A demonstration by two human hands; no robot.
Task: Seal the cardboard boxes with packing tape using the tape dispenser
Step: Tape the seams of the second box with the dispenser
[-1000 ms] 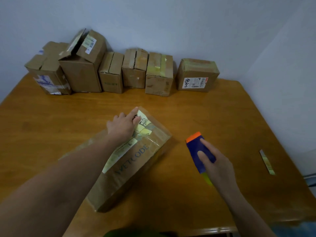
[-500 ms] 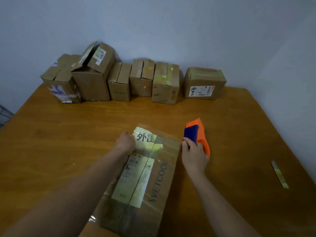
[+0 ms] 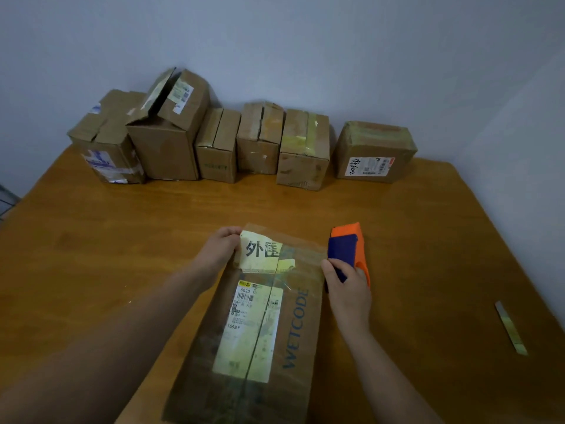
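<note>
A long cardboard box [image 3: 293, 341] printed WETCODE lies lengthwise in front of me on the wooden table [image 3: 122, 246], with yellowish labels and a centre seam on top. My left hand [image 3: 218, 250] holds the box's far left corner, fingers curled over its edge. My right hand [image 3: 347, 289] grips the orange and blue tape dispenser [image 3: 348, 249], which sits against the box's far right edge. A clear tape film glints across the top near the far end.
Several cardboard boxes [image 3: 302, 151] stand in a row along the back wall, one [image 3: 168, 130] with raised flaps. A loose strip of tape [image 3: 511, 327] lies on the table at the right. The table's right edge runs close to the wall.
The box has been turned from diagonal to lengthwise toward me. My right hand brought the dispenser from the table at the right up to the box's far right edge. My left hand shifted to the far corner.
</note>
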